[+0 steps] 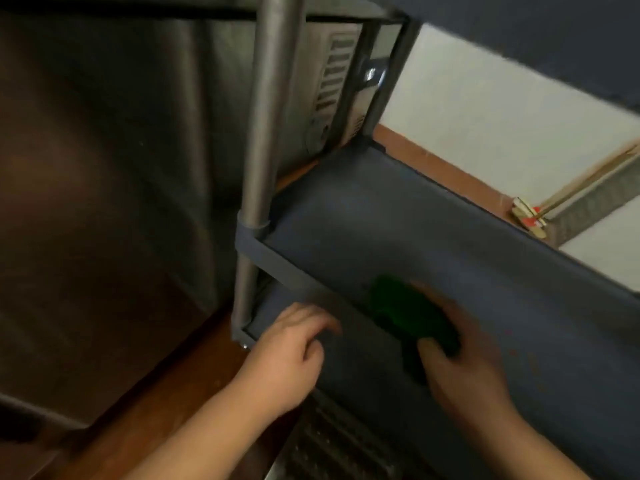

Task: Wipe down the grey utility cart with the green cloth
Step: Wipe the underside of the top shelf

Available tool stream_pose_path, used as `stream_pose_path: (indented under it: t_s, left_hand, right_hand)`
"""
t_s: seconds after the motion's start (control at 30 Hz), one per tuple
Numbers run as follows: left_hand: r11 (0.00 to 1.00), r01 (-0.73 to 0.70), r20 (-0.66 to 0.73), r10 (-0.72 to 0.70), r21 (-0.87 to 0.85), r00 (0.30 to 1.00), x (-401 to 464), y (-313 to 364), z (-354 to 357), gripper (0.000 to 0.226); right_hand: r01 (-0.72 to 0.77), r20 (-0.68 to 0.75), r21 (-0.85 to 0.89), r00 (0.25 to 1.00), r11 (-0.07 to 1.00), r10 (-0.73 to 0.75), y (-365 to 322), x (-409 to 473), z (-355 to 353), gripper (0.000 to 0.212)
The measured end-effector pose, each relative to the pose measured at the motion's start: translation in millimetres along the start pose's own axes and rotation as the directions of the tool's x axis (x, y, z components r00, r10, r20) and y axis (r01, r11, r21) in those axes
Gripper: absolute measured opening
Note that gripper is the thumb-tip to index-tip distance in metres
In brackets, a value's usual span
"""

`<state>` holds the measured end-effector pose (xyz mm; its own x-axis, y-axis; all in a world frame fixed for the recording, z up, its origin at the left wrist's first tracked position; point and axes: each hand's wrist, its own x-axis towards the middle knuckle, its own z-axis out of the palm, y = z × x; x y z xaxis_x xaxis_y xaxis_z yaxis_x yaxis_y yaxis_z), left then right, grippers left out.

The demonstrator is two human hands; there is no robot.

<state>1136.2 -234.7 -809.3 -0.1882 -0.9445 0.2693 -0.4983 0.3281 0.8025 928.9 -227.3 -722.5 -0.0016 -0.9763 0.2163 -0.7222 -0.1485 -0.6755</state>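
1. Your right hand (460, 355) grips the green cloth (405, 317) on the grey utility cart (381, 216) shelf.
2. Your left hand (291, 351) rests on the shelf's front rim, fingers curled over it.
3. Brown floor (166, 386) lies below; a white wall (485, 109) stands behind.

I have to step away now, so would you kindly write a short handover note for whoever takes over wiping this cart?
Right hand: grips the bunched green cloth and presses it on the grey cart's middle shelf, near its front rim; motion blur suggests a stroke under way.
Left hand: fingers curled over the shelf's front rim, steadying the cart.
Done: cannot tell how much is wiped; no wet trail shows.
Left: rest of this shelf, the lower shelf, the metal post, and the top.
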Motion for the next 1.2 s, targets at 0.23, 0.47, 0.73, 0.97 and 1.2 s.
stream_pose_path:
  t_s: [0.23,0.47,0.73,0.97,1.2]
  left_hand:
    - [0.914,-0.365,-0.180,0.394,0.175,0.901,14,-21,22,0.044]
    - [0.848,-0.399,-0.292,0.503,0.348,0.813,28,-10,56,0.023]
    - [0.838,-0.458,-0.150,0.514,0.297,0.844,44,-6,53,0.013]
    - [0.816,-0.536,-0.066,0.560,0.217,0.826,54,-10,37,0.007]
    - [0.778,-0.583,-0.134,0.619,0.235,0.773,56,-21,39,0.011]
  right_hand:
    - [0.366,-0.133,-0.028,0.921,0.930,-0.367,18,55,-24,0.052]
    - [0.563,0.334,-0.245,0.813,0.789,-0.476,94,91,-27,0.074]
    - [0.703,0.567,-0.224,0.657,0.675,-0.497,113,99,-26,0.062]
    - [0.738,0.591,-0.304,0.642,0.602,-0.489,109,102,-18,0.059]
    - [0.767,0.541,-0.299,0.627,0.568,-0.561,119,105,-7,0.056]
